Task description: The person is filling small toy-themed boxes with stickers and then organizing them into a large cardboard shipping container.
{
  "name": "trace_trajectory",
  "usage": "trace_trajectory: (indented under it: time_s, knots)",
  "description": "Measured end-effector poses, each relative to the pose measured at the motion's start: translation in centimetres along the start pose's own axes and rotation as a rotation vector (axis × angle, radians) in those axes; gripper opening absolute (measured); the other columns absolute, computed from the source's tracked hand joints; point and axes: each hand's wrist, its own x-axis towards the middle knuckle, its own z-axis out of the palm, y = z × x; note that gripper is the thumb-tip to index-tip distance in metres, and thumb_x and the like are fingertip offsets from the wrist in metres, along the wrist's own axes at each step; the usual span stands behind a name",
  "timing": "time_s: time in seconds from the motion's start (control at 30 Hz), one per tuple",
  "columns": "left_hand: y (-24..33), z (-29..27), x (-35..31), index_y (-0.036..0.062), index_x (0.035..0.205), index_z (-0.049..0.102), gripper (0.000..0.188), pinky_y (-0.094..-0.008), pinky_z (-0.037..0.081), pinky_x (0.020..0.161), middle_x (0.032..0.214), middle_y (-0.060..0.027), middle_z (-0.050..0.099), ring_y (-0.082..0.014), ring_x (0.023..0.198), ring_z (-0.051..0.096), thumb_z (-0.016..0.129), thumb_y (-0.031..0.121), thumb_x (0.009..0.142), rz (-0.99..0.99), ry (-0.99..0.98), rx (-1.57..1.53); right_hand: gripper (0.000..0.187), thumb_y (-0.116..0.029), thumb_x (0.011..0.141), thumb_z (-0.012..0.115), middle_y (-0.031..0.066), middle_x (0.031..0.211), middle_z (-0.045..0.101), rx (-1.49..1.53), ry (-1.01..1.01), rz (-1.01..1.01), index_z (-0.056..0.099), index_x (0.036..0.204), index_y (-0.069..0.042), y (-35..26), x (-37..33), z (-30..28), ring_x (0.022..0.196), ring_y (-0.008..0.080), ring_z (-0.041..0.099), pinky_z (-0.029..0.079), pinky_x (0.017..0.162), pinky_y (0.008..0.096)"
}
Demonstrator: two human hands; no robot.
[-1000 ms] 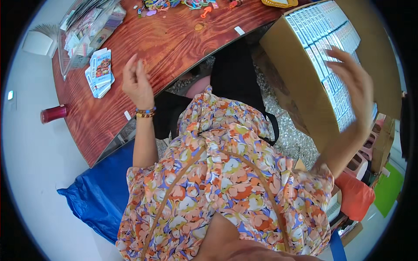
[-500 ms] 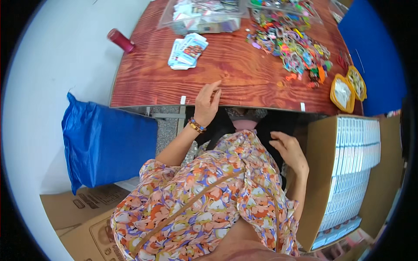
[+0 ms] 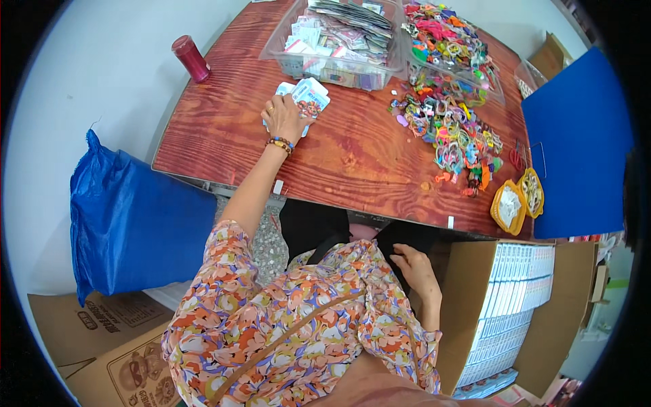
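On the reddish wooden table a small stack of blue-and-white printed cards [image 3: 313,99] lies fanned a little. My left hand [image 3: 283,117] is on the near left part of the stack, its fingers bent over the cards and the thumb on their right side. The hand covers part of the stack, so how many cards it grips is hidden. Below the table edge, over my lap, my right hand [image 3: 416,273] hangs with loosely curved fingers and nothing in it.
Behind the cards stands a clear tub [image 3: 332,76] of flat packets. Colourful small trinkets [image 3: 451,136] are heaped at the right, near yellow baskets [image 3: 508,207]. A red cylinder [image 3: 191,60] stands at left. An open carton [image 3: 468,305] of small boxes is beside me; a blue sack [image 3: 142,224] lies left.
My left hand has moved from the table's front edge forward and left onto the cards. My right hand stays over my lap. The view has shifted, showing more of the table's far side.
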Motion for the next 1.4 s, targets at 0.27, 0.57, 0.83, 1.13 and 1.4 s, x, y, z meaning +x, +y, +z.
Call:
trace_trajectory:
  time_s: [0.27, 0.57, 0.83, 1.13, 1.4]
  knots:
    - [-3.0, 1.1, -0.1, 0.0085, 0.115, 0.058, 0.045, -0.0472, 0.036, 0.095, 0.111, -0.0111, 0.06, -0.0296, 0.112, 0.054, 0.081, 0.022, 0.079, 0.085, 0.253, -0.206, 0.032, -0.017, 0.091, 0.066, 0.0219, 0.11, 0.07, -0.126, -0.104, 0.03, 0.067, 0.117, 0.002, -2.1, 3.3, -1.2, 0.102, 0.0369, 0.068, 0.054, 0.087, 0.04]
    - [-3.0, -1.4, -1.0, 0.0051, 0.1, 0.059, 0.026, -0.0406, 0.044, 0.086, 0.091, -0.0095, 0.065, -0.0263, 0.087, 0.062, 0.077, 0.018, 0.085, -0.071, 0.429, -0.364, 0.023, -0.023, 0.093, 0.065, 0.0232, 0.092, 0.069, -0.266, -0.276, -0.049, 0.066, 0.1, -0.002, -6.2, 7.5, -2.8, 0.09, 0.0423, 0.065, 0.051, 0.076, 0.0511]
    - [3.3, -9.8, -6.8, 0.0023, 0.096, 0.058, 0.013, -0.0215, 0.049, 0.067, 0.085, -0.0009, 0.064, -0.0041, 0.077, 0.06, 0.07, 0.005, 0.092, -0.115, -0.456, -1.434, 0.021, -0.012, 0.099, 0.06, 0.0049, 0.102, 0.07, 0.765, 0.227, -0.191, 0.068, 0.113, 0.002, -13.4, 13.5, -5.0, 0.098, 0.0125, 0.064, 0.052, 0.078, 0.0265]
    - [8.7, -11.5, -10.3, 0.0015, 0.145, 0.043, 0.098, -0.0455, 0.034, 0.104, 0.132, -0.0126, 0.053, -0.0312, 0.123, 0.049, 0.088, 0.036, 0.064, 0.563, -0.178, -0.381, 0.015, -0.011, 0.099, 0.061, -0.0053, 0.08, 0.064, 0.656, 0.111, -0.191, 0.069, 0.101, 0.001, -9.6, 15.2, -4.3, 0.071, 0.0, 0.053, 0.041, 0.062, 0.0189]
    - [10.3, -9.9, -10.6, -0.0008, 0.131, 0.05, 0.078, -0.0445, 0.049, 0.088, 0.116, -0.0179, 0.058, -0.0357, 0.106, 0.059, 0.088, 0.024, 0.067, 0.372, -0.272, -0.721, 0.019, -0.014, 0.101, 0.057, 0.0013, 0.098, 0.066, 0.816, 0.18, -0.183, 0.065, 0.108, 0.001, -8.2, 14.3, -4.3, 0.09, 0.0049, 0.059, 0.047, 0.078, 0.0209]
